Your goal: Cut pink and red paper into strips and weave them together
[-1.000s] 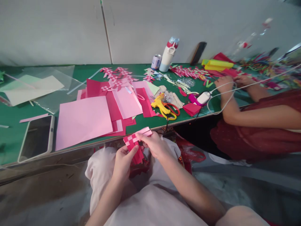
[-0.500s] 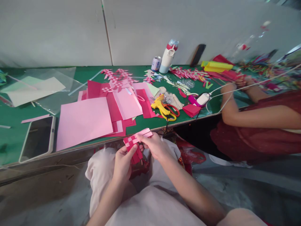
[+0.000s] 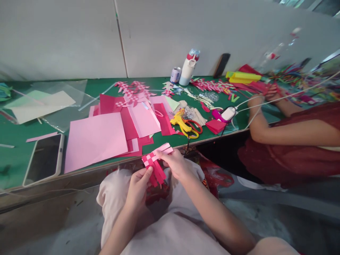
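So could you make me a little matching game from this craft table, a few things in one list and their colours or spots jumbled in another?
Things:
1. glue gun
2. phone
3. bottle
4. woven paper strips

Descriptions:
A. standing at the back by the wall
B. held in both hands over the lap
C. yellow, beside the scissors
D. lying flat at the table's near left edge

Pairs: 1-C, 2-D, 3-A, 4-B
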`<state>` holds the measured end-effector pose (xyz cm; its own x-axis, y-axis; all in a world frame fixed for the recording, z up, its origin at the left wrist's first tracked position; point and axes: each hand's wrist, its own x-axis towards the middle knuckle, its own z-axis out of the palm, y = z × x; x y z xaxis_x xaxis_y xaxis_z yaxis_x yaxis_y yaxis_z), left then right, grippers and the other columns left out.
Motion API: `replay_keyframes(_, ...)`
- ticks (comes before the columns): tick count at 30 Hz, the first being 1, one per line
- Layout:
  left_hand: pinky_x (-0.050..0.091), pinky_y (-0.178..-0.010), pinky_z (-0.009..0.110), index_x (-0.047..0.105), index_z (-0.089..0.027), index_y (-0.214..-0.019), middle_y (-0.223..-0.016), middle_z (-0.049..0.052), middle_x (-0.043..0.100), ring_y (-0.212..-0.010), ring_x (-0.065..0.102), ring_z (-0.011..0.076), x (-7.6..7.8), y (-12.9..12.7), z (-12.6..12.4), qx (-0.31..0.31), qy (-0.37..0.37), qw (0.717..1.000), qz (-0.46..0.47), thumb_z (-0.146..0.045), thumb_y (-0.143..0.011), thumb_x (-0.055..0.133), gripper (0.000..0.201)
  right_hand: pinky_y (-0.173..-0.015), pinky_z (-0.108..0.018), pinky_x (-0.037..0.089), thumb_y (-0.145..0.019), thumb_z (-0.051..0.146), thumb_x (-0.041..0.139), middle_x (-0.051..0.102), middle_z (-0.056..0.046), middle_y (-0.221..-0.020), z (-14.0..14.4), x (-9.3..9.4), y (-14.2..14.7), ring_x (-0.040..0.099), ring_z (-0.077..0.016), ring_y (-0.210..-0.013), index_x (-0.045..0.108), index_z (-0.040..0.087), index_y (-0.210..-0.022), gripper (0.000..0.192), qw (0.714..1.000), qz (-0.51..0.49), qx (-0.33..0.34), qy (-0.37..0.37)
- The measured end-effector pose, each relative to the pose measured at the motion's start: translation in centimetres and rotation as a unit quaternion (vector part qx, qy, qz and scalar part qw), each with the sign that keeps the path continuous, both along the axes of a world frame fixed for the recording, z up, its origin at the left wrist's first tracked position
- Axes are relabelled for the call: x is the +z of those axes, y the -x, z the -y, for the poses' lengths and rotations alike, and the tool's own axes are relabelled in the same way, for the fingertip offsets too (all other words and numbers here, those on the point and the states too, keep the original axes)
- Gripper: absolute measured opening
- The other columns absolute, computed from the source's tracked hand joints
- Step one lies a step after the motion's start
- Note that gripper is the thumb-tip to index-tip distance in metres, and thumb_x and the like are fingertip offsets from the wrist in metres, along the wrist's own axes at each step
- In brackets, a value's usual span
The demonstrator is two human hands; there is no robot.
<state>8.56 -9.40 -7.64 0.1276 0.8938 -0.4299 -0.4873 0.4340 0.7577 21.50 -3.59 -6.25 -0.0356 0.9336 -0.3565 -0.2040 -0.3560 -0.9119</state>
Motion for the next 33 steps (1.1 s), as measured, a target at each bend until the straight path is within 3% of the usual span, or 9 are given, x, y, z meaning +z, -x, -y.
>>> replay_keyframes(4, 0.045, -0.045, 0.023, 0.071, -0.013, -0.076, -0.056, 0.002, 0.065, -0.044, 0.053, 0.011, 0.0, 0.3, 0.1, 0.015, -0.006, 1.0, -0.008, -0.045, -0.07, 0.074, 0.032, -0.043, -0.018, 0.024, -0.06, 0.044, 0.079, 0.053, 0.004, -0.059, 0.1, -0.2, 0.0, 0.035, -0.0045, -0.048, 0.062, 0.015, -0.072, 0.036, 1.0, -0.008, 0.002, -0.011)
replay_keyframes(9, 0.046, -0.049, 0.022, 0.072, -0.013, -0.073, -0.059, 0.003, 0.067, -0.049, 0.056, 0.0115, 0.1, 0.7, 0.1, 0.017, -0.018, 0.999, -0.042, -0.044, -0.066, 0.077, 0.032, -0.049, -0.019, 0.036, -0.058, 0.041, 0.081, 0.066, 0.0, -0.076, 0.4, -0.1, 0.2, 0.055, -0.0099, -0.061, 0.066, 0.017, -0.085, 0.039, 0.997, -0.035, 0.061, 0.009)
replay_keyframes(12, 0.047, -0.051, 0.022, 0.073, -0.013, -0.078, -0.064, 0.004, 0.07, -0.053, 0.059, 0.0131, 0.0, 0.7, 0.1, 0.024, -0.024, 0.997, -0.065, -0.042, -0.064, 0.078, 0.033, -0.05, -0.02, 0.038, -0.055, 0.041, 0.082, 0.069, -0.002, -0.081, 0.5, -0.1, 0.3, 0.058, -0.0119, -0.066, 0.068, 0.018, -0.086, 0.041, 0.998, -0.033, 0.052, 0.021)
replay_keyframes(15, 0.047, -0.051, 0.022, 0.071, -0.014, -0.082, -0.069, 0.004, 0.071, -0.054, 0.06, 0.0127, -0.2, 0.6, 0.2, 0.081, -0.017, 0.994, -0.077, -0.041, -0.06, 0.081, 0.036, -0.049, -0.02, 0.034, -0.053, 0.042, 0.082, 0.069, -0.003, -0.079, 0.4, -0.5, 0.3, 0.056, -0.0111, -0.063, 0.068, 0.017, -0.084, 0.043, 0.999, -0.021, 0.021, 0.024)
replay_keyframes(19, 0.038, -0.045, 0.017, 0.067, -0.014, -0.075, -0.061, 0.0, 0.066, -0.047, 0.052, 0.007, -0.8, 0.6, 0.3, 0.141, -0.021, 0.983, -0.112, -0.039, -0.059, 0.082, 0.033, -0.049, -0.019, 0.032, -0.053, 0.043, 0.082, 0.069, -0.002, -0.076, 0.3, -0.8, 0.5, 0.054, -0.0104, -0.062, 0.069, 0.017, -0.081, 0.041, 1.0, -0.021, -0.009, 0.018)
replay_keyframes(28, 0.042, -0.048, 0.02, 0.069, -0.013, -0.073, -0.06, 0.002, 0.066, -0.051, 0.056, 0.0107, -1.0, 0.8, 0.5, 0.096, -0.006, 0.985, -0.14, -0.042, -0.061, 0.08, 0.033, -0.054, -0.02, 0.039, -0.056, 0.039, 0.081, 0.069, -0.001, -0.078, 0.6, -0.9, 1.0, 0.058, -0.0116, -0.067, 0.069, 0.018, -0.078, 0.034, 0.998, -0.051, -0.042, 0.021)
replay_keyframes(31, 0.045, -0.05, 0.02, 0.068, -0.012, -0.07, -0.062, 0.003, 0.067, -0.052, 0.058, 0.0109, -0.5, 0.8, 0.4, 0.063, -0.002, 0.991, -0.117, -0.041, -0.059, 0.081, 0.033, -0.053, -0.02, 0.04, -0.058, 0.039, 0.08, 0.068, -0.001, -0.078, 0.6, -0.8, 0.7, 0.058, -0.011, -0.065, 0.067, 0.017, -0.083, 0.036, 0.999, -0.03, -0.016, 0.006)
replay_keyframes(33, 0.051, -0.058, 0.022, 0.069, -0.014, -0.079, -0.073, 0.004, 0.071, -0.062, 0.064, 0.014, -0.1, 0.9, 0.2, 0.07, -0.009, 0.993, -0.098, -0.041, -0.06, 0.081, 0.036, -0.056, -0.021, 0.043, -0.06, 0.038, 0.079, 0.069, -0.001, -0.078, 0.6, -0.5, 0.5, 0.059, -0.0122, -0.066, 0.066, 0.017, -0.088, 0.037, 0.999, -0.023, 0.023, -0.004)
